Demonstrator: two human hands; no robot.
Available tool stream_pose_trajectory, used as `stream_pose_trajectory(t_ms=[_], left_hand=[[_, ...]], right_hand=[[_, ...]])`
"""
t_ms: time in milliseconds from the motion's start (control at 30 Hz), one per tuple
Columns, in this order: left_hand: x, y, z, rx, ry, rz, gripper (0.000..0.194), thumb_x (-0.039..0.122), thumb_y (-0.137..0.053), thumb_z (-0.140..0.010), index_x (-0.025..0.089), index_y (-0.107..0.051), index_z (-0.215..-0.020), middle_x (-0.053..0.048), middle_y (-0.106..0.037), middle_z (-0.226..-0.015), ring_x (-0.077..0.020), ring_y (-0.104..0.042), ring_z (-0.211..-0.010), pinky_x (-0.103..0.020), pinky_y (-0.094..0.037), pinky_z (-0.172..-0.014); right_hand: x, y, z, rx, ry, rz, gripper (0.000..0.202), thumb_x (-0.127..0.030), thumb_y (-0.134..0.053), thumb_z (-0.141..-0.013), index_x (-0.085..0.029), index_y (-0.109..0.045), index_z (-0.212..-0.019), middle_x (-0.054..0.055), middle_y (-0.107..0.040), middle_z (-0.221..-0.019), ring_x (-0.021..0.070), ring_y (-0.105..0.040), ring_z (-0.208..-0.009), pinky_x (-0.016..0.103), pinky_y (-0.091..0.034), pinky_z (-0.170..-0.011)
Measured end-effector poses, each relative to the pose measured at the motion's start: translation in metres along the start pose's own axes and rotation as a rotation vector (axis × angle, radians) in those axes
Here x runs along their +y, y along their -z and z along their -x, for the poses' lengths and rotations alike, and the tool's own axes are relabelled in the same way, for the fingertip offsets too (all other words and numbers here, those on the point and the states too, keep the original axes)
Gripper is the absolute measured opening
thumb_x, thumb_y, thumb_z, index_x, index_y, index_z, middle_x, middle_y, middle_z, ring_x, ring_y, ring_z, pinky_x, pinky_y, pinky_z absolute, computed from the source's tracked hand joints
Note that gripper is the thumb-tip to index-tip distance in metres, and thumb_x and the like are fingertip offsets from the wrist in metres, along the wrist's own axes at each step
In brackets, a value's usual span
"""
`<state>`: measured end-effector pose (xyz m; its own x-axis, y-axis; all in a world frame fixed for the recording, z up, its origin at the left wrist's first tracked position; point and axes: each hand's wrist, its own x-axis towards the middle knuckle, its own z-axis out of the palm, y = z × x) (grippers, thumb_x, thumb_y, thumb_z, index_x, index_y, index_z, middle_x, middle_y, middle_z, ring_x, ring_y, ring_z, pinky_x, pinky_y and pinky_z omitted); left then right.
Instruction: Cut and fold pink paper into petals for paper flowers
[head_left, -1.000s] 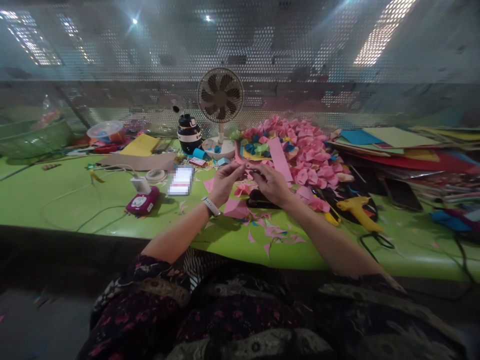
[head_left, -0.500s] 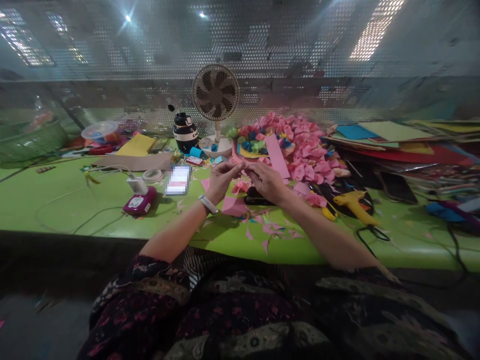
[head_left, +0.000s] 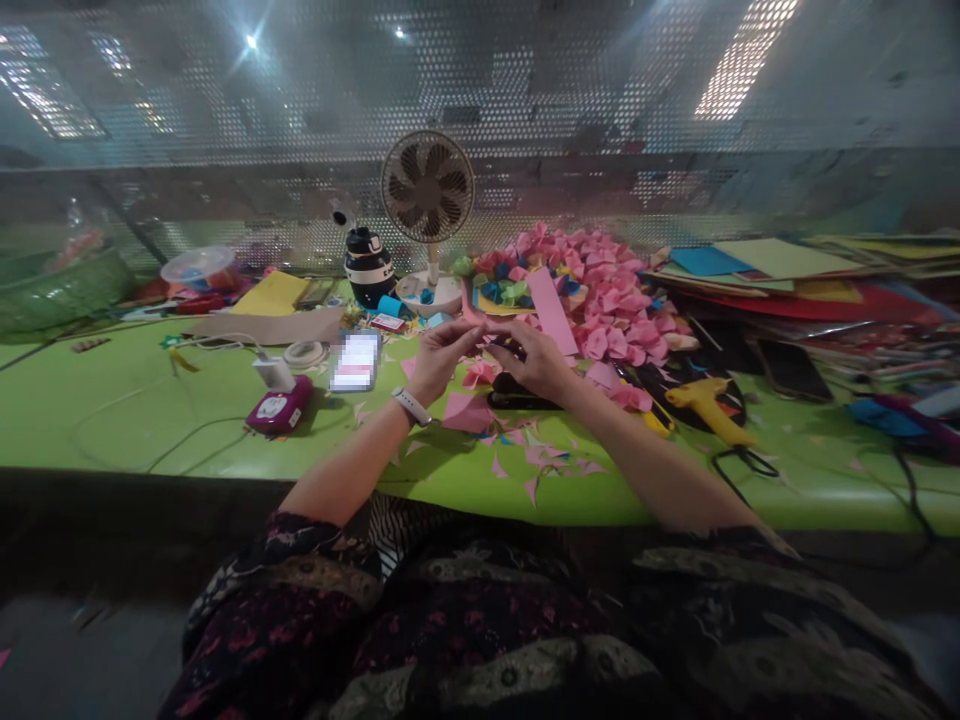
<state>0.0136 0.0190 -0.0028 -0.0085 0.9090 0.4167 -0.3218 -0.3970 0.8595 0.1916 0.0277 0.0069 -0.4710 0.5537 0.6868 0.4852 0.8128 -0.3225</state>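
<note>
My left hand (head_left: 444, 352) and my right hand (head_left: 534, 358) meet fingertip to fingertip above the green table (head_left: 300, 445). Both are closed in a pinch around something too small to make out. Below my right hand lies a black stapler (head_left: 517, 394), with a pink folded flower (head_left: 478, 374) beside it. A square of pink paper (head_left: 468, 412) rests nearer the front edge, among pink scraps (head_left: 551, 458). Behind the hands, a pink paper strip (head_left: 551, 312) leans against a large heap of pink paper flowers (head_left: 600, 290).
A fan (head_left: 428, 188) and a black bottle (head_left: 367, 268) stand at the back. Left are a phone (head_left: 355, 362) and a purple power socket (head_left: 279, 408). To the right lie a yellow glue gun (head_left: 709, 408), a dark phone (head_left: 791, 370) and stacked coloured sheets (head_left: 787, 262).
The fingers of my right hand have shifted and parted slightly from those of my left hand. The view has moved a little; the objects on the table stay in place.
</note>
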Motion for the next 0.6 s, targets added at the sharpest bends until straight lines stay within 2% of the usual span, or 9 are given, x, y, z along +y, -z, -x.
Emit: stream_pose_trajectory(t_ms=[233, 400, 600], left_hand=[[0.0036, -0.0019, 0.0009, 0.003, -0.009, 0.022, 0.033, 0.043, -0.090, -0.060, 0.018, -0.078, -0.076, -0.001, -0.072, -0.072, -0.0090, -0.063, -0.063, -0.022, -0.050, -0.062], [0.0031, -0.0004, 0.0005, 0.009, 0.023, 0.038, 0.032, 0.041, -0.091, -0.060, 0.016, -0.076, -0.071, -0.001, -0.069, -0.068, -0.0085, -0.062, -0.060, -0.022, -0.049, -0.060], [0.0026, -0.0006, -0.0001, -0.017, 0.025, 0.047, 0.031, 0.044, -0.089, -0.061, 0.017, -0.077, -0.073, 0.000, -0.069, -0.066, -0.0077, -0.060, -0.058, -0.021, -0.048, -0.058]], right_hand=[[-0.0025, -0.0003, -0.0004, 0.002, -0.051, -0.112, 0.030, -0.044, -0.045, -0.101, -0.022, -0.066, -0.104, 0.008, -0.069, -0.094, 0.0209, -0.065, -0.085, 0.034, -0.053, -0.076], [-0.0035, 0.0001, -0.0002, -0.047, -0.075, -0.201, 0.034, -0.049, -0.043, -0.100, -0.022, -0.064, -0.104, 0.007, -0.066, -0.088, 0.0198, -0.064, -0.080, 0.033, -0.053, -0.073], [-0.0053, 0.0009, -0.0011, -0.050, -0.066, -0.205, 0.033, -0.047, -0.044, -0.101, -0.021, -0.063, -0.103, 0.006, -0.066, -0.090, 0.0185, -0.062, -0.078, 0.031, -0.051, -0.070]])
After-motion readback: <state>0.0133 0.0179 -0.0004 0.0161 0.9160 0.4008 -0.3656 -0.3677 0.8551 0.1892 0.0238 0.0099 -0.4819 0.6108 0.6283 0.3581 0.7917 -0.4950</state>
